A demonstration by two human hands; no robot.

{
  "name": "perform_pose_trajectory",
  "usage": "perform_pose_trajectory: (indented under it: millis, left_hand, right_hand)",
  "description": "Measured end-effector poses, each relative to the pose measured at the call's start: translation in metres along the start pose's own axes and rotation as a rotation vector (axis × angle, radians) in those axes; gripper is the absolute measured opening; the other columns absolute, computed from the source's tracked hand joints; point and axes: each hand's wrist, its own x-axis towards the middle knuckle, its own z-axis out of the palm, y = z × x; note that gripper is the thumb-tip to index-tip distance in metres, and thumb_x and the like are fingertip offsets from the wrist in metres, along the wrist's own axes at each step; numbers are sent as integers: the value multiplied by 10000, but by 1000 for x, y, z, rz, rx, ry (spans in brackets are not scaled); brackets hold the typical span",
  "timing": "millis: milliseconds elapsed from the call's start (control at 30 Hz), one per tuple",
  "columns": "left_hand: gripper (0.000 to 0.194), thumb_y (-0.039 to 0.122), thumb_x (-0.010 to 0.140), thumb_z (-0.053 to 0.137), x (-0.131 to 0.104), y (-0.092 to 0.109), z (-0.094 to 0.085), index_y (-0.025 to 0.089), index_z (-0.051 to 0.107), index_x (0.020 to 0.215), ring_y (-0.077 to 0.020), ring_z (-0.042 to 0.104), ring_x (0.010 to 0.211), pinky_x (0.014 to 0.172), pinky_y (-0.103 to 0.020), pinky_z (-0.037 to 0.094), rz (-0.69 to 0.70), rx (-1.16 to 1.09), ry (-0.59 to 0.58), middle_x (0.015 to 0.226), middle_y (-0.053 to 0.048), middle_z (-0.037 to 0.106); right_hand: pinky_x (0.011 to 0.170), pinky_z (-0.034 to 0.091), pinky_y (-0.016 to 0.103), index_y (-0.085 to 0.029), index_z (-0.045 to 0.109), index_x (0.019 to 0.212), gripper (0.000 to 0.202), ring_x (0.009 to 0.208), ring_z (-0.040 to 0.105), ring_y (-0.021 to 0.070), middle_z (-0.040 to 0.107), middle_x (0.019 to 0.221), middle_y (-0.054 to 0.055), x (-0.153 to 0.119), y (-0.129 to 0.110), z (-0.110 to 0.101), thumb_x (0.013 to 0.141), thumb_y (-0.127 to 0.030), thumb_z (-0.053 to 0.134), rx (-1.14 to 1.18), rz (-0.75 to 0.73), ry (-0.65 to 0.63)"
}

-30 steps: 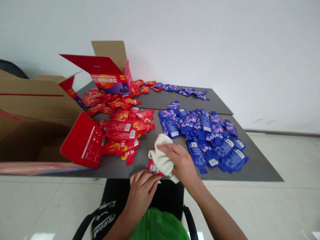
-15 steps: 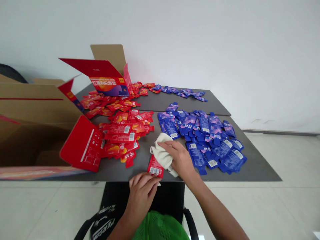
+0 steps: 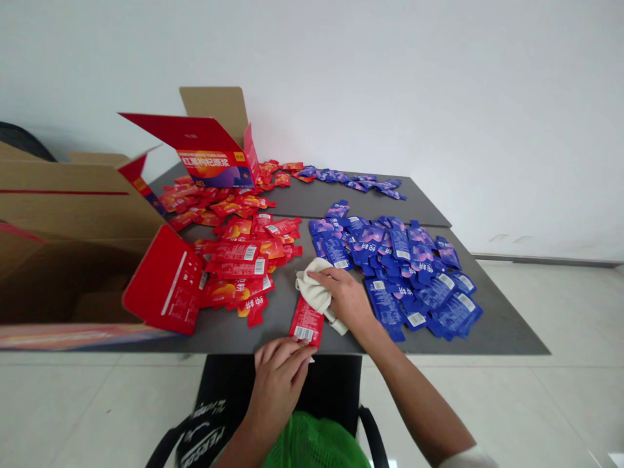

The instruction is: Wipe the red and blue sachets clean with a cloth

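Note:
A red sachet (image 3: 307, 323) with a barcode lies at the table's near edge. My left hand (image 3: 283, 370) grips its near end, fingers closed, and a small white bit shows beneath the fingertips. Bunched in my right hand (image 3: 348, 299) is a white cloth (image 3: 316, 286), which covers the sachet's far end and part of the tabletop beside it. To the left lies a pile of red sachets (image 3: 238, 266). Blue sachets (image 3: 400, 260) are heaped on the right, close to my right forearm.
A large open carton (image 3: 73, 214) stands at the left, its red flap (image 3: 166, 286) sticking out over the grey table (image 3: 287, 273). Behind it is another open red box (image 3: 214, 166). Further blue sachets (image 3: 375, 183) lie along the back. A chair (image 3: 336, 383) is below the near edge.
My right hand and the cloth have slid slightly toward the far end of the red sachet, so more of its face shows. My left hand stays on the near end.

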Motion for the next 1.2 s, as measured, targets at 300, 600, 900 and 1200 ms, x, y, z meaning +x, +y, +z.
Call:
perform_pose_trajectory:
  millis: [300,600,900,1200]
  left_hand:
    - [191,103,936,644,-5,-4,2,251,763,911,-245,620,951,886,-401,395,-1,47,-19,911,-23,740]
    - [304,116,958,653,0,1,0,336,758,1139,-208,643,1020,933,-397,377,-17,-47,-1,1038,22,761]
    - [186,117,929,630,-5,-4,-1,245,756,883,-254,617,957,887,-416,427,-10,78,-58,900,-43,726]
    - [297,126,958,642,2,1,-4,320,764,1147,-231,642,1031,923,-419,402,-38,5,-82,1047,-9,755]
  right_hand:
    - [976,544,288,-325,699,1353,456,1117,685,216,736,1234,31,-56,-40,12,934,-151,737,171,-56,-121]
    - [986,539,349,-262,675,1398,525,1155,665,259,715,1261,92,-2,-7,-3,939,-18,605,11,20,12]
    - [959,557,309,-326,690,1369,476,1107,693,228,735,1229,43,-59,-48,7,942,-115,700,152,-22,-142]
    - [967,542,309,-305,678,1386,519,1134,674,232,715,1251,62,-7,-9,5,936,-52,624,19,32,-59]
